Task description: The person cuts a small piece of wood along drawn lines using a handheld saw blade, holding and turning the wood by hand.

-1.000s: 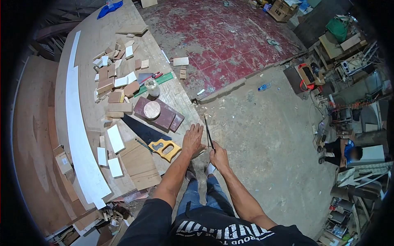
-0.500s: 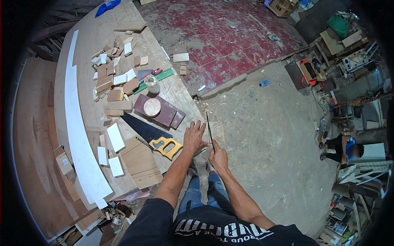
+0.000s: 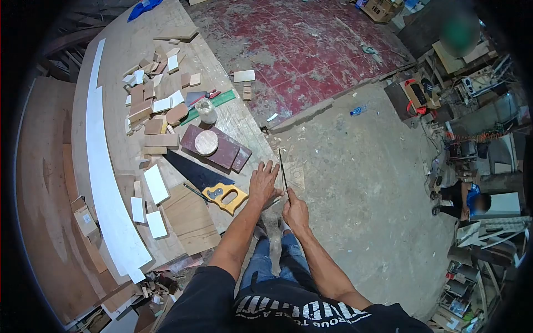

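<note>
My left hand [image 3: 263, 183] lies at the workbench's right edge with its fingers spread, palm down; what is under the palm is hidden. Just right of it, my right hand [image 3: 296, 212] is closed round the near end of a long, thin, dark tool [image 3: 282, 170]. The tool is seen edge-on and points away from me, so its exact kind does not show. Left of my left hand lies a handsaw [image 3: 225, 198] with a yellow handle and a dark blade. Beyond it, a round wooden disc [image 3: 206, 143] rests on a maroon block [image 3: 232, 155].
Several wood offcuts [image 3: 141, 109] are heaped on the workbench [image 3: 123, 33]. A long white strip [image 3: 102, 161] runs along its left side. A glass jar [image 3: 207, 112] stands by a green strip [image 3: 224, 99]. Across the concrete floor [image 3: 355, 183], a person in blue [image 3: 474, 201] is at the right.
The dark tool and my right hand have shifted very slightly. My left hand stays in place with its fingers spread.
</note>
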### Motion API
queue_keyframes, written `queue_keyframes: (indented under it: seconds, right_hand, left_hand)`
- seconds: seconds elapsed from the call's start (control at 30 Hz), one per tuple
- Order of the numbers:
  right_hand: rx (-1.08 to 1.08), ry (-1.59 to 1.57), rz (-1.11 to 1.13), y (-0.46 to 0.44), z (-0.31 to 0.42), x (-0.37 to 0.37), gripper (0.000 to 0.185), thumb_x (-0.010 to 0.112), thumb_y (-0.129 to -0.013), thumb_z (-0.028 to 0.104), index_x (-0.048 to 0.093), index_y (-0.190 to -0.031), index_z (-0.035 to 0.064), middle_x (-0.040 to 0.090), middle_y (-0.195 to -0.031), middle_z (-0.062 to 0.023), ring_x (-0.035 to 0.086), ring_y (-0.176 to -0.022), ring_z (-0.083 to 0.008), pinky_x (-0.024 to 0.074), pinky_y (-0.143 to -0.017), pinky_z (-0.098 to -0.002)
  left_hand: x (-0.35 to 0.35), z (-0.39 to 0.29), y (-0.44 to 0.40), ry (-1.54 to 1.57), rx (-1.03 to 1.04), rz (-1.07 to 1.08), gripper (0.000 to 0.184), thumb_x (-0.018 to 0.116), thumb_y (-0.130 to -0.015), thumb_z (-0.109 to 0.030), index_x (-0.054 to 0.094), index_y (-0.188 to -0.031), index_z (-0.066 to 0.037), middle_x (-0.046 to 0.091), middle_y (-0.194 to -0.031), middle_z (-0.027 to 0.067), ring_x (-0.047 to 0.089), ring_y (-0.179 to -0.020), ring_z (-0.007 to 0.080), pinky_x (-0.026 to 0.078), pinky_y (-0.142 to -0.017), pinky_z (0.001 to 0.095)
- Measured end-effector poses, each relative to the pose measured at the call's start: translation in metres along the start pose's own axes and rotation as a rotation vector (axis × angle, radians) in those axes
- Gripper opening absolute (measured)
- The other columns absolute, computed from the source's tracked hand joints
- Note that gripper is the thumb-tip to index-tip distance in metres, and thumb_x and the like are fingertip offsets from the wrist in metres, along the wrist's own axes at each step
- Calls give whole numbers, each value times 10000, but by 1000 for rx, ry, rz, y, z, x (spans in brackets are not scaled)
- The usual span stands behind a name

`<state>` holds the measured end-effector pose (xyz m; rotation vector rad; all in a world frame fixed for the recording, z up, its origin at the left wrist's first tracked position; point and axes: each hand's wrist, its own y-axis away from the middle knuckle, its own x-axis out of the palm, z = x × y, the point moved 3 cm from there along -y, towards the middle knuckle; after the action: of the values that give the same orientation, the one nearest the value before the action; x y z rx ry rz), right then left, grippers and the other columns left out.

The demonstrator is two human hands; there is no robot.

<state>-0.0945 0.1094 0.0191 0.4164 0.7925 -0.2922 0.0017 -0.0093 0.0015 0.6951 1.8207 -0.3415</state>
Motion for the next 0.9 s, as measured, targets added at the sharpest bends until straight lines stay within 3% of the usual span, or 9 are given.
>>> queue_keyframes:
  seconds: [0.17, 0.27, 0.33, 0.37, 0.47, 0.57, 0.7, 0.77, 0.9]
  right_hand:
    - [23, -56, -6, 4, -5, -13, 493, 516, -822, 73, 575, -1306, 4, 645, -777, -297, 663, -734, -431, 520, -699, -497]
    - [-12, -63, 15, 7, -16, -31, 493, 514, -822, 83, 584, -1307, 28, 649, -794, -297, 664, -734, -435, 523, -702, -490]
    - [-25, -39, -2, 4, -24, -40, 487, 520, -822, 94, 589, -1300, 26, 651, -804, -293, 665, -740, -436, 525, -704, -487]
    - [1, -36, 5, 2, -30, -43, 489, 517, -824, 95, 589, -1304, 32, 652, -803, -293, 666, -740, -435, 525, -705, -487]
    - [4, -47, 18, -7, -29, -49, 479, 511, -828, 91, 595, -1297, 47, 650, -793, -294, 665, -745, -438, 522, -707, -497]
    - [-152, 31, 32, -16, -15, -52, 471, 499, -817, 52, 588, -1278, 5, 636, -788, -300, 662, -726, -431, 514, -681, -458]
    - [-128, 57, 109, -31, -9, -49, 461, 504, -819, 68, 595, -1268, 17, 642, -792, -300, 660, -756, -443, 516, -710, -493]
    - [-134, 68, 120, -34, -9, -48, 458, 512, -828, 90, 599, -1275, 40, 646, -790, -302, 661, -760, -447, 519, -717, -519]
    - [-148, 206, 156, -41, 2, -55, 393, 530, -815, 80, 633, -1188, 9, 658, -831, -312, 667, -795, -461, 533, -722, -519]
  left_hand:
    - [1, 14, -9, 74, 27, 59, 1004, 897, -521, -388, 466, -1378, -93, 477, -1375, 89, 455, -1242, 351, 497, -915, 454]
    - [-4, 22, -12, -54, 163, 129, 932, 887, -557, -361, 484, -1368, -139, 470, -1395, 67, 455, -1244, 346, 508, -909, 460]
    - [-6, 23, -14, -85, 180, 154, 729, 857, -655, -299, 550, -1304, -173, 469, -1394, 32, 457, -1241, 305, 509, -881, 438]
    - [-5, 21, -15, -42, 166, 209, 563, 778, -752, -236, 579, -1276, -189, 472, -1405, 43, 461, -1240, 315, 512, -884, 440]
    - [25, 20, -21, 42, 184, 163, 406, 704, -802, -180, 626, -1200, -148, 417, -1476, 81, 465, -1232, 358, 516, -913, 469]
    - [27, 19, -15, 96, 207, 88, 331, 620, -843, -149, 631, -1165, -76, 403, -1490, 113, 419, -1301, 388, 467, -991, 478]
    - [8, 2, 5, 173, 89, 52, 441, 680, -822, -188, 585, -1220, -24, 360, -1525, 145, 331, -1390, 402, 382, -1078, 490]
    - [8, -2, 5, 164, 30, 136, 670, 745, -782, -238, 484, -1356, -11, 301, -1562, 158, 257, -1445, 383, 323, -1123, 493]
    - [25, -2, 5, 141, -23, 103, 879, 790, -745, -274, 353, -1464, -21, 262, -1582, 156, 248, -1455, 361, 317, -1128, 496]
